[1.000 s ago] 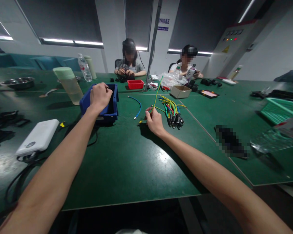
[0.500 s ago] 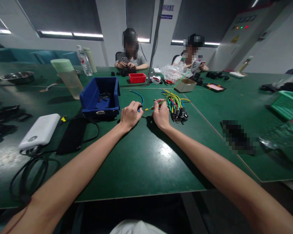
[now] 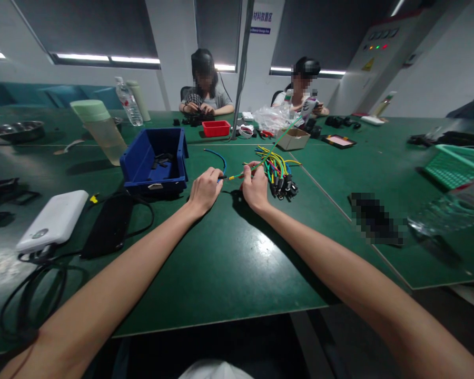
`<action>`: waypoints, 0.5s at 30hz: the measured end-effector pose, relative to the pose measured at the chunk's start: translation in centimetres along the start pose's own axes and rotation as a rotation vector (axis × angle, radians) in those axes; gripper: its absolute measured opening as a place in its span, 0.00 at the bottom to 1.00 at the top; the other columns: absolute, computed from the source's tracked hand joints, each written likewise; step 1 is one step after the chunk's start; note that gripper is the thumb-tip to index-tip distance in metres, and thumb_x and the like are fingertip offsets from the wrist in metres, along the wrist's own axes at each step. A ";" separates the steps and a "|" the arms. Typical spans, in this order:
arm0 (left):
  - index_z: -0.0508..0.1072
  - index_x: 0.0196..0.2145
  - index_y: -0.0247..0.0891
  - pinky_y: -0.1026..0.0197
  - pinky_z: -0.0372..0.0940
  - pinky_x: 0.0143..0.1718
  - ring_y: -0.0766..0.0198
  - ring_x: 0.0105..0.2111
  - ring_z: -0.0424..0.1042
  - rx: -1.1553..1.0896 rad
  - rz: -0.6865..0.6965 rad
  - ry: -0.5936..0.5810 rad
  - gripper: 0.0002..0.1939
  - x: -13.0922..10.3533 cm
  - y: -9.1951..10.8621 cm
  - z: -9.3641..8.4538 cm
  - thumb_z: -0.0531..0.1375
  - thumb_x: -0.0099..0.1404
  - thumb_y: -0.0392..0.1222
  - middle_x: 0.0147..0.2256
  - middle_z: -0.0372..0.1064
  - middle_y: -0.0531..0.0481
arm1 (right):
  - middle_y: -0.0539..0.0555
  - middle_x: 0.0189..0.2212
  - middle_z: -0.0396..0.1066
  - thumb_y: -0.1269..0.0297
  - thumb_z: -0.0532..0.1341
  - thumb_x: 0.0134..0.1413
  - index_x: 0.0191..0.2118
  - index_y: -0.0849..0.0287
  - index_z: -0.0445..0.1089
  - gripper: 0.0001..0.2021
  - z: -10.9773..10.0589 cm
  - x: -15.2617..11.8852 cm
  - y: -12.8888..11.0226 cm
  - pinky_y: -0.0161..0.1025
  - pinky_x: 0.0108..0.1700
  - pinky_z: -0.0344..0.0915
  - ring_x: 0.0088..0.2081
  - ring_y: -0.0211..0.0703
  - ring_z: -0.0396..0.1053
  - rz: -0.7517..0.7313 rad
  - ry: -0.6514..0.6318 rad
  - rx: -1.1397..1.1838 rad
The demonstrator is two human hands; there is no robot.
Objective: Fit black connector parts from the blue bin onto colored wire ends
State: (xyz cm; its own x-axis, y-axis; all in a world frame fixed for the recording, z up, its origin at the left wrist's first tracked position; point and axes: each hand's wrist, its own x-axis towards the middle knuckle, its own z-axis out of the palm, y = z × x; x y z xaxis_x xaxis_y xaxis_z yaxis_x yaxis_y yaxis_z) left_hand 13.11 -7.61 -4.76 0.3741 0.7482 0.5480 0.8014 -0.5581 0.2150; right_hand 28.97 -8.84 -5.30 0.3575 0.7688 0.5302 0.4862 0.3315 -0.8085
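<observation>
We pinch a thin, flexible green wire [image 3: 288,129] between the thumb and fingers of our right hand [image 3: 256,185]; its long tail slopes up to the right, and its yellow tip [image 3: 231,178] points at our left hand [image 3: 206,190]. There the fingers press together on a short black tube [image 3: 222,177], probably a sleeve, though they cover much of it. A blue wire [image 3: 220,155] curves away behind them on the glossy green counter [image 3: 240,263]. Just beside the right hand lies one fanned bundle [image 3: 278,168] of mostly green, yellow and blue wires with stubby black ends. We count one boxy blue plastic bin [image 3: 174,184] with several small black pieces [image 3: 164,159] inside, one shallow red tray [image 3: 216,131], one cardboard box [image 3: 294,141], one crinkled clear bag [image 3: 274,118] and one rounded white power bank [image 3: 53,221]. Two people [image 3: 215,99] sit opposite.
</observation>
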 end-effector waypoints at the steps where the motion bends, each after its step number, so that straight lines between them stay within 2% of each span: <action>1: 0.69 0.41 0.37 0.61 0.64 0.39 0.61 0.38 0.70 0.003 -0.004 -0.001 0.07 0.0 0.0 0.0 0.54 0.66 0.36 0.40 0.69 0.45 | 0.50 0.24 0.69 0.53 0.49 0.61 0.39 0.57 0.59 0.12 0.0 0.0 0.0 0.34 0.31 0.62 0.26 0.39 0.69 0.007 0.003 0.000; 9: 0.69 0.43 0.37 0.61 0.63 0.38 0.59 0.39 0.72 0.008 -0.010 -0.028 0.10 0.0 0.0 0.2 0.52 0.68 0.40 0.41 0.72 0.44 | 0.48 0.26 0.68 0.52 0.49 0.61 0.40 0.56 0.58 0.12 0.1 0.5 0.7 0.32 0.23 0.59 0.18 0.34 0.65 0.128 0.001 0.083; 15: 0.70 0.44 0.38 0.60 0.63 0.38 0.59 0.39 0.73 0.031 -0.024 -0.060 0.11 0.0 0.1 0.0 0.51 0.68 0.39 0.42 0.73 0.44 | 0.48 0.26 0.67 0.50 0.49 0.60 0.40 0.56 0.57 0.14 0.2 0.7 1.0 0.32 0.20 0.58 0.16 0.34 0.64 0.160 0.016 0.114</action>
State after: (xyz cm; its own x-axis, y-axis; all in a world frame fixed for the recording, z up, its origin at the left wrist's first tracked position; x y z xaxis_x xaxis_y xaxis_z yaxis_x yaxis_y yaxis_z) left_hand 13.18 -7.63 -4.79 0.3814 0.7819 0.4931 0.8240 -0.5293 0.2020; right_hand 29.54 -7.88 -5.85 0.4365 0.8081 0.3955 0.3284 0.2662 -0.9063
